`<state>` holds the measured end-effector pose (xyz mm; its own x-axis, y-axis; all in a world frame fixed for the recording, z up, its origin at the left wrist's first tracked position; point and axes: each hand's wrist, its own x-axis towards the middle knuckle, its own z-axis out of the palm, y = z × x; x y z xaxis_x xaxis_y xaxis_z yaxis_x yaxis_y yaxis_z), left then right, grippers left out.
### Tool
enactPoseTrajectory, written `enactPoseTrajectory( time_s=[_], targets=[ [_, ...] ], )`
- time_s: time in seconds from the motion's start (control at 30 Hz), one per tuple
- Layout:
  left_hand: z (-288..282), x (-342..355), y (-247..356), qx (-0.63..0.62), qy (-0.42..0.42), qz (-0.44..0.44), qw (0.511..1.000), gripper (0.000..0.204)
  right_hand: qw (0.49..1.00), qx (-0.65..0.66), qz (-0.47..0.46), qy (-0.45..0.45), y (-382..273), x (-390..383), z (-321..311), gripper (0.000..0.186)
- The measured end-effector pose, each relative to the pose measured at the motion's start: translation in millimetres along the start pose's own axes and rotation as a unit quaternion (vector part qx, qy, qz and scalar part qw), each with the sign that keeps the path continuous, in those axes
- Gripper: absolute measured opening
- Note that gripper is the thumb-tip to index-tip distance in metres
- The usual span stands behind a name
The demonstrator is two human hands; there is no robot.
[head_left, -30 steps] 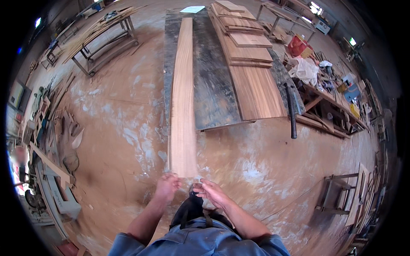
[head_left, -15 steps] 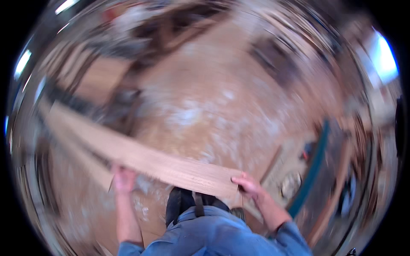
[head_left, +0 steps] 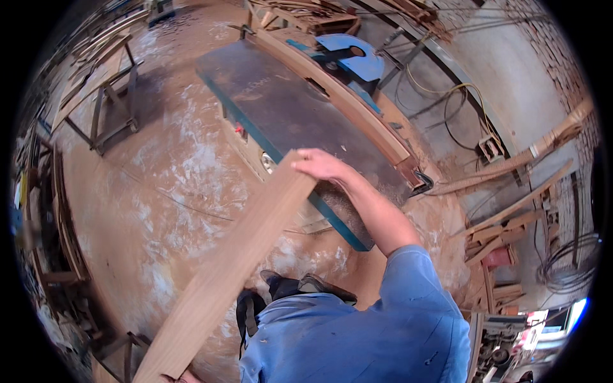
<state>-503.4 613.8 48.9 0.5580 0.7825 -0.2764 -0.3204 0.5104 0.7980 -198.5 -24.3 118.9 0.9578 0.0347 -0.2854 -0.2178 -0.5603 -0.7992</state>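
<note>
A long, pale wooden board slants across the view from the lower left up to the front edge of a woodworking machine. My right hand grips its far end, thumb and fingers closed around the edge. Low at the lower rim, my left hand holds the board's near part; most of that hand is cut off. Beneath and beyond the right hand lies the machine's dark flat table, edged in teal. Along its far side runs a wooden fence, with a blue guard behind it.
A wheeled metal-framed trolley bearing timber stands at the far left. Wood is stacked along the left rim. A ribbed hose runs to the machine from the right, near offcuts and coiled cable. Sawdust streaks the floor.
My view has swung right, bringing the machine table in front of me. The board has turned with me, its right-hand end now at the table edge. Both hands keep hold of it.
</note>
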Motion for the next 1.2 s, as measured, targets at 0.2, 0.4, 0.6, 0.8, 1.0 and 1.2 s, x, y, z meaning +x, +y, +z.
enactPoseTrajectory(
  time_s=[0.2,0.4,0.6,0.8,1.0,1.2],
  targets=[
    [93.0,97.1,-49.1,-0.19,-0.282,-0.212,0.916,0.04,0.903,-0.128,-0.119,0.392,19.0,36.4,20.2,0.051],
    [183.8,139.9,-115.9,-0.224,-0.222,-0.279,0.907,0.039,0.881,-0.123,0.003,0.457,98.1,47.5,40.8,0.056],
    [247.1,169.3,-110.9,-0.189,-0.233,-0.292,0.908,0.038,0.905,-0.163,0.14,0.368,91.6,128.0,56.4,0.073],
    [278.6,192.0,-115.1,-0.123,-0.162,-0.261,0.944,0.042,0.88,-0.216,0.154,0.395,128.1,108.0,25.0,0.078],
    [269.6,234.4,-164.5,-0.165,-0.23,-0.377,0.882,0.043,0.699,-0.062,0.468,0.537,213.1,-207.2,-31.5,0.048],
    [339.8,220.6,-200.8,-0.117,-0.175,-0.335,0.918,0.038,0.869,-0.128,0.168,0.447,115.0,-57.0,55.1,0.065]
  ],
)
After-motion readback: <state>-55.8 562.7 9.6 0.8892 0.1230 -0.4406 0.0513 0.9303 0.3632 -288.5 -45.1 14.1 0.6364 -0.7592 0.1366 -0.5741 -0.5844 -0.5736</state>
